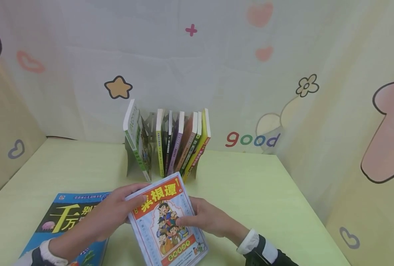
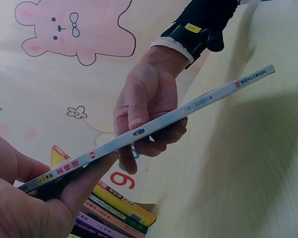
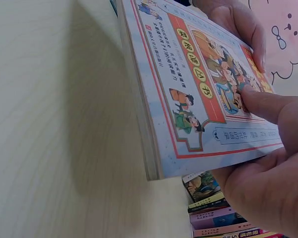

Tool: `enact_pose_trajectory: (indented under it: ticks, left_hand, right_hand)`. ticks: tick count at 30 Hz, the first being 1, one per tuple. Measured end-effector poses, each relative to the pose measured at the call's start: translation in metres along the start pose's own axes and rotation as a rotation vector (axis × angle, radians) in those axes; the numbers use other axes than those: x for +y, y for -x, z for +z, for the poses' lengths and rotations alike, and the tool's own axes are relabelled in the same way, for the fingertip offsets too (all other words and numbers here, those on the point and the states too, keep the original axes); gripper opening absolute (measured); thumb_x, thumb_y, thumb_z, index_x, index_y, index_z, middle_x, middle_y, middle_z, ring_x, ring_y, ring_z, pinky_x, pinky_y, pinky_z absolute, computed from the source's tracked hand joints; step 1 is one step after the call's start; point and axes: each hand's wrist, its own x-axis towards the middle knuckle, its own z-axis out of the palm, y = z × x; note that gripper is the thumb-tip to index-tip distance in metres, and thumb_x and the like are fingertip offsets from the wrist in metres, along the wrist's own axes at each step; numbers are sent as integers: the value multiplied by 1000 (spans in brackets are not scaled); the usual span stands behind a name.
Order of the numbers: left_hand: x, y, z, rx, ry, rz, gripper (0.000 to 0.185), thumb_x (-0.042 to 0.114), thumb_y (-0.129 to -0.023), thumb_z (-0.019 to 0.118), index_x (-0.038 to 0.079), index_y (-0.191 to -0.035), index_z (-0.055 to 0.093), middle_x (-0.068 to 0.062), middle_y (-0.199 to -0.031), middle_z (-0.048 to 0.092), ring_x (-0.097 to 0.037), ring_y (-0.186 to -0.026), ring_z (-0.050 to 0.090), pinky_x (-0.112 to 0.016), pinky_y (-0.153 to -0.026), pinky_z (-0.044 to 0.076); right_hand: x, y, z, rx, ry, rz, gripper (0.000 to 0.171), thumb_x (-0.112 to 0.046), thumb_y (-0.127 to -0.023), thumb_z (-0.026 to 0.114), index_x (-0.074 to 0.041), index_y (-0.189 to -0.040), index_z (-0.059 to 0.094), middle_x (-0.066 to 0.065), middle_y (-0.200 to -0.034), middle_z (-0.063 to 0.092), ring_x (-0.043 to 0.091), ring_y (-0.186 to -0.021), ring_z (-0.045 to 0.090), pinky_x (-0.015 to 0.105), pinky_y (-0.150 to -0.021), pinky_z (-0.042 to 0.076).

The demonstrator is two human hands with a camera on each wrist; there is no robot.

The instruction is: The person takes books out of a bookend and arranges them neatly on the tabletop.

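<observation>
**Both hands on the comic book, lifted off the tabletop**

The comic book (image 1: 168, 221) with the red title band was up between both hands, near the front edge of the pale green tabletop (image 1: 257, 192), roughly at its middle. The left hand (image 1: 108, 218) had it by the upper left corner, thumb on the cover and fingers curled underneath: a firm grip, shown edge-on in the left wrist view, where the thin spine (image 2: 154, 126) ran slantwise between the two hands. The right hand (image 1: 210, 220) clamped the right edge, thumb pressed flat on the cartoon figures (image 3: 228, 74), fingers wrapped below. In the right wrist view the book was clear of the surface, its shadow lying beneath it.

Under the left forearm, toward the front left corner, a blue book (image 1: 67, 221) lay flat with large yellow characters on its cover. At the back edge, a row of books (image 1: 180, 144) stood in a stand against the patterned backdrop (image 1: 283, 74), leaning on one another, with one green-spined book (image 1: 135, 138) tilted apart at the left end.
</observation>
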Motion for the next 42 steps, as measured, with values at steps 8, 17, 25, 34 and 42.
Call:
enact_pose_trajectory:
  ticks: [8,17,25,34,42]
  left_hand:
    - [-3,-5,-2,-17,10,-23,52,23,-109,52,-2,-153,42,-15,-111,71,-30,-88,73,-42,-78,62]
    - [-6,-10,-8,-2,-18,-26,50,25,-108,54,-2,-150,46,-13,-115,71,-27,-93,71,-40,-87,57]
    - [-7,-13,-18,70,-70,-50,46,20,-107,56,-2,-147,51,-16,-130,63,-27,-99,68,-42,-85,60]
    - [-4,-15,-42,61,-90,12,47,20,-109,54,-6,-147,47,-23,-138,59,-33,-111,69,-46,-92,59]
    - [12,-18,-73,161,-260,42,49,29,-112,47,-2,-149,45,-21,-140,61,-36,-126,62,-50,-105,50]
  right_hand:
    - [4,1,5,49,-13,29,39,-19,-99,72,-9,-135,62,11,-113,75,29,-97,75,40,-82,62]
    - [5,4,10,68,-27,-42,40,-19,-101,69,-9,-138,59,12,-114,74,30,-95,75,42,-78,63]
    - [6,11,5,37,-46,-73,42,-18,-103,66,-7,-142,56,14,-115,73,29,-94,75,43,-79,63]
    - [3,24,-2,94,-118,-62,50,-16,-102,68,-6,-147,51,18,-122,71,34,-103,73,45,-85,61]
    - [-1,32,-7,176,-146,-39,57,-16,-101,69,-5,-152,44,19,-128,68,36,-109,71,45,-90,60]
